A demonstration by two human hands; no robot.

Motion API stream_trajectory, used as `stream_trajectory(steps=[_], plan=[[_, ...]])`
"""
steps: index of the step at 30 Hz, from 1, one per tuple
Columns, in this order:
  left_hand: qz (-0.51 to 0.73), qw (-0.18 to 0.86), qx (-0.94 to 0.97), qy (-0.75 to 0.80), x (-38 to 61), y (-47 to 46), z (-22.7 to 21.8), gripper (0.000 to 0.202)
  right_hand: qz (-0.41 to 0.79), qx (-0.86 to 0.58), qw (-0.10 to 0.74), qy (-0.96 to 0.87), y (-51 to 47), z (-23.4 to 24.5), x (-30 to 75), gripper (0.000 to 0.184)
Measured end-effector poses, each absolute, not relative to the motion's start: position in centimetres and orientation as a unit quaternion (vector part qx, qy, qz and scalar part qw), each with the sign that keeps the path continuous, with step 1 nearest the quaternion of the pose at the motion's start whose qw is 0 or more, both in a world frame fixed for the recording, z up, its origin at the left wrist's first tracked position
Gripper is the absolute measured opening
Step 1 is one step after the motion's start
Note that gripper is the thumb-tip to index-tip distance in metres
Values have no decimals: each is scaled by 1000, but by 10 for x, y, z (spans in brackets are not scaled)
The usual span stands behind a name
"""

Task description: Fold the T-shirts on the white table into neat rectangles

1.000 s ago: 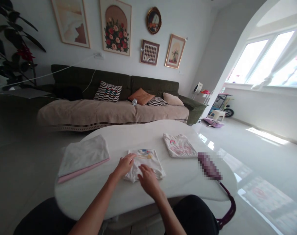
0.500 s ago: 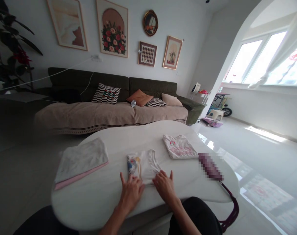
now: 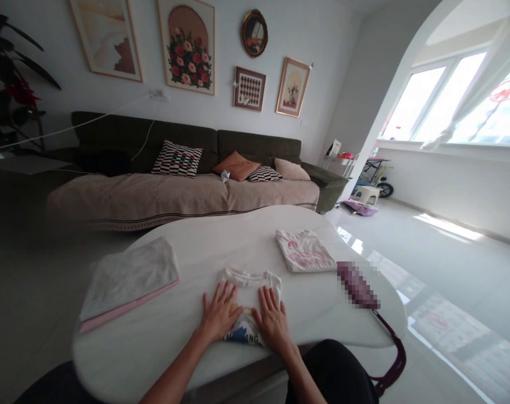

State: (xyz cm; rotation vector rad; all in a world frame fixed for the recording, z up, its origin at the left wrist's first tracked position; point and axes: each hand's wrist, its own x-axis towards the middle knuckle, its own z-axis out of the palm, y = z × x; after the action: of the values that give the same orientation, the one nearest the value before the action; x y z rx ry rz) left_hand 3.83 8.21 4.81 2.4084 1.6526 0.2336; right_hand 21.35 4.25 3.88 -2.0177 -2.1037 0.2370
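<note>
A folded white T-shirt [image 3: 249, 280] lies on the white table [image 3: 196, 247] in front of me, its neckline toward the sofa. Blue and yellow print with dark letters shows near its lower edge, partly covered by my hands. On the left side of the shirt rests my left hand [image 3: 219, 314], palm down with fingers stretched out. My right hand [image 3: 272, 320] lies flat on the right side, fingers extended. Neither hand grips the cloth.
A grey folded cloth [image 3: 131, 275] lies over a pink one [image 3: 128, 308] at the left. Another folded white shirt [image 3: 305, 251] with pink print is at the back right. A blurred purple object [image 3: 358, 285] with a strap [image 3: 400, 359] hangs over the right edge. Beyond stands a sofa [image 3: 187, 196].
The shirt has turned so its neckline points away from me, toward the sofa. My hands have gone from bent fingers at its near edge to lying flat on top of it.
</note>
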Motion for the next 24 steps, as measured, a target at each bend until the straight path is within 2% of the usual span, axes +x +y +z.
stream_trajectory(steps=[3,8,12,16,20,24], plan=[[67,103,810,574,39,86,41,59,102,-685,112,-713,47,36,214,57],[188,93,765,609,29,81,35,43,65,-746,161,-643,44,40,228,53],[236,130,722,637,17,70,27,44,75,-798,199,-564,26,35,232,41],[260,274,665,645,22,74,38,47,188,-802,231,-517,33,41,235,32],[344,532,506,585,32,82,56,40,230,-783,251,-521,56,49,252,20],[370,687,380,497,41,63,66,56,272,-757,282,-524,59,52,280,16]])
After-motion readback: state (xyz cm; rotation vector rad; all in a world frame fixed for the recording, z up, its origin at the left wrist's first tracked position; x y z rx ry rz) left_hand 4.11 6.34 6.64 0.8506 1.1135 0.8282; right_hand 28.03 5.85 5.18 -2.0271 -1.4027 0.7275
